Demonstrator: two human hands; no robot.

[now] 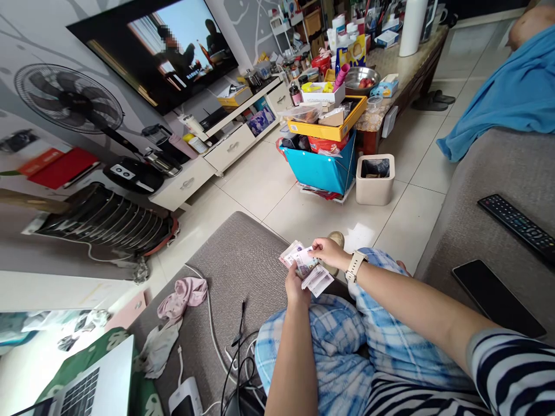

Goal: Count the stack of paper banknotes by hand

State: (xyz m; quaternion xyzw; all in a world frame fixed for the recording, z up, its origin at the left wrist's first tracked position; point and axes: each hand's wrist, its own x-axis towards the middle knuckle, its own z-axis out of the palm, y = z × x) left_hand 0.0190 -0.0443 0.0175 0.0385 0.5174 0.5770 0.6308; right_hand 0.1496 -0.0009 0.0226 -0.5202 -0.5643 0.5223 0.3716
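A small stack of banknotes, pale with purple print, is gripped in my left hand, its thumb lying across the near edge. Part of the stack folds down toward my lap on the right. My right hand, with a beige watch on the wrist, pinches the upper right edge of a note between thumb and fingers. Both hands are close together above my knees. How many notes there are cannot be made out.
A grey sofa bears cables, cloths, a laptop, a black phone and a remote control. Beyond it stand a beige trash bin, a blue box and a cluttered table. Another person sits partly in view at right.
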